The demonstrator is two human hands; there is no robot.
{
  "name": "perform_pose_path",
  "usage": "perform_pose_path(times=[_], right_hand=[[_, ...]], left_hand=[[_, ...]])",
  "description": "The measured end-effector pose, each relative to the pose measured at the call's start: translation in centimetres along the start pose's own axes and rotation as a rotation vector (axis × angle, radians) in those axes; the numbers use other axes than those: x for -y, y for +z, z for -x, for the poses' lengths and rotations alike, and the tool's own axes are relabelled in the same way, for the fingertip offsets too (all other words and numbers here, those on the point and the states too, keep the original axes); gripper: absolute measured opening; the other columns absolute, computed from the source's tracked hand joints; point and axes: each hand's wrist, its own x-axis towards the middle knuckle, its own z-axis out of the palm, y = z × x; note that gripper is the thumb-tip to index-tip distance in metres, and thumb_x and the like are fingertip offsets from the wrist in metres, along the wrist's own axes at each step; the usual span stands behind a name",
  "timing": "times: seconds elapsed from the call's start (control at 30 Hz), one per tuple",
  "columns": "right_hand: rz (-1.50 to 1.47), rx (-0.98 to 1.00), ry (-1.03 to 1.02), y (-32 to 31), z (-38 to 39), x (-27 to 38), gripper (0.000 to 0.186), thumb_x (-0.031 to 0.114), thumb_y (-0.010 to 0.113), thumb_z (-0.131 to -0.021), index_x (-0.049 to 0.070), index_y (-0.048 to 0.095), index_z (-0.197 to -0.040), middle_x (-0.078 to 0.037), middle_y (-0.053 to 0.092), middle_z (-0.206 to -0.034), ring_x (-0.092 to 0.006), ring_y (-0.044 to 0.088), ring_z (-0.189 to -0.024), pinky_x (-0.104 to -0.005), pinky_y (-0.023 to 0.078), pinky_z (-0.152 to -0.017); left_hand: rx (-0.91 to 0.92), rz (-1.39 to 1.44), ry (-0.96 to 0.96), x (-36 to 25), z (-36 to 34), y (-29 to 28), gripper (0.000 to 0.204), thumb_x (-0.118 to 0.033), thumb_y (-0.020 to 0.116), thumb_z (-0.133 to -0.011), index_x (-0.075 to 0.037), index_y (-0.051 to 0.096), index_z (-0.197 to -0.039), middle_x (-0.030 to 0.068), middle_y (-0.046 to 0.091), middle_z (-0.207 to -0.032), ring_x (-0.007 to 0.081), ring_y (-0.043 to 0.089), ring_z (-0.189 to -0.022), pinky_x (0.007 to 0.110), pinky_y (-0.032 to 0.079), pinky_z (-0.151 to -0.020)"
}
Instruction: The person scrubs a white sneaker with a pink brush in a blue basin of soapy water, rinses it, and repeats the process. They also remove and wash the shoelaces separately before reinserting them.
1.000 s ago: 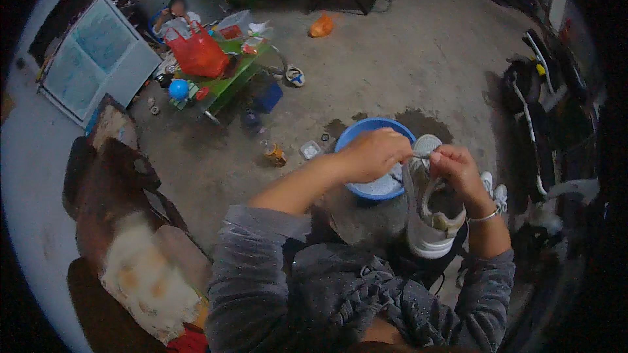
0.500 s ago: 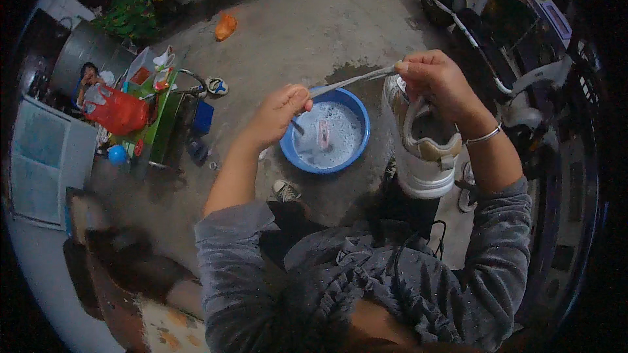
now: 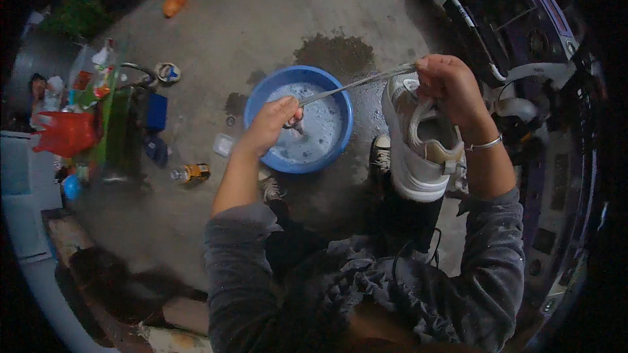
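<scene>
A pale grey shoelace [image 3: 356,83] stretches nearly taut between my two hands. My left hand [image 3: 273,121] is closed on one part of it, over the near left side of a blue basin [image 3: 348,127] with sudsy water. My right hand [image 3: 451,85] pinches the lace further along, above a white and beige sneaker [image 3: 418,173]. The sneaker stands toe-away beneath my right hand, close to my right leg; what supports it is hidden. Whether the lace is still threaded in the sneaker cannot be seen.
Wet patches [image 3: 337,52] darken the concrete floor past the basin. A yellow-labelled bottle [image 3: 193,172] lies left of my arm. Further left are a red plastic bag [image 3: 69,132] and a blue box [image 3: 156,112]. A two-wheeled vehicle [image 3: 458,10] stands at the far right.
The view has shifted, so the basin and floor things sit further left. My hands still hold the lace stretched, with my left hand now lower against the basin.
</scene>
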Motion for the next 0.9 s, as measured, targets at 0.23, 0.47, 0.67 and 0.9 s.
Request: perform_pose_path(times=[0.23, 0.47, 0.67, 0.9], right_hand=[[-0.084, -0.334, 0.136, -2.0, -5.8, -7.8, 0.023, 0.021, 0.050, -0.073, 0.008, 0.044, -0.055, 0.000, 0.040, -0.052, -0.0115, 0.036, -0.043, -0.0261, 0.034, -0.044], [-0.100, -0.488, 0.357, -0.6, -10.1, -18.0, 0.020, 0.018, 0.050, -0.074, 0.008, 0.044, -0.057, 0.001, 0.039, -0.050, -0.0097, 0.035, -0.043, -0.0242, 0.031, -0.042], [0.249, -0.480, 0.623, 2.0, -14.4, -25.2, 0.019, 0.017, 0.049, -0.077, 0.006, 0.048, -0.061, 0.002, 0.040, -0.051, -0.0074, 0.037, -0.046, -0.0214, 0.029, -0.041], [0.051, -0.416, 0.775, 3.9, -15.9, -28.5, 0.021, 0.016, 0.046, -0.080, 0.001, 0.050, -0.066, -0.001, 0.048, -0.056, -0.0086, 0.044, -0.048, -0.0225, 0.036, -0.043]], left_hand=[[-0.005, 0.130, -0.206, 10.8, -7.1, -4.8, 0.031, -0.031, 0.038, -0.084, -0.007, 0.046, -0.067, -0.0024, 0.041, -0.062, 0.0070, 0.036, -0.060, 0.020, 0.029, -0.057], [-0.188, 0.391, -0.470, 23.3, -11.2, -8.2, 0.033, -0.035, 0.040, -0.084, -0.006, 0.045, -0.069, 0.0006, 0.044, -0.060, 0.0099, 0.044, -0.058, 0.023, 0.038, -0.059], [-0.412, 0.480, -0.692, 34.5, -13.8, -5.9, 0.031, -0.034, 0.044, -0.082, -0.006, 0.048, -0.095, 0.0029, 0.050, -0.074, 0.0127, 0.050, -0.064, 0.026, 0.044, -0.059], [-0.378, -0.114, -0.638, 40.1, -12.3, -6.7, 0.028, -0.024, 0.047, -0.079, -0.006, 0.049, -0.101, 0.0080, 0.052, -0.101, 0.0212, 0.049, -0.090, 0.032, 0.038, -0.076]])
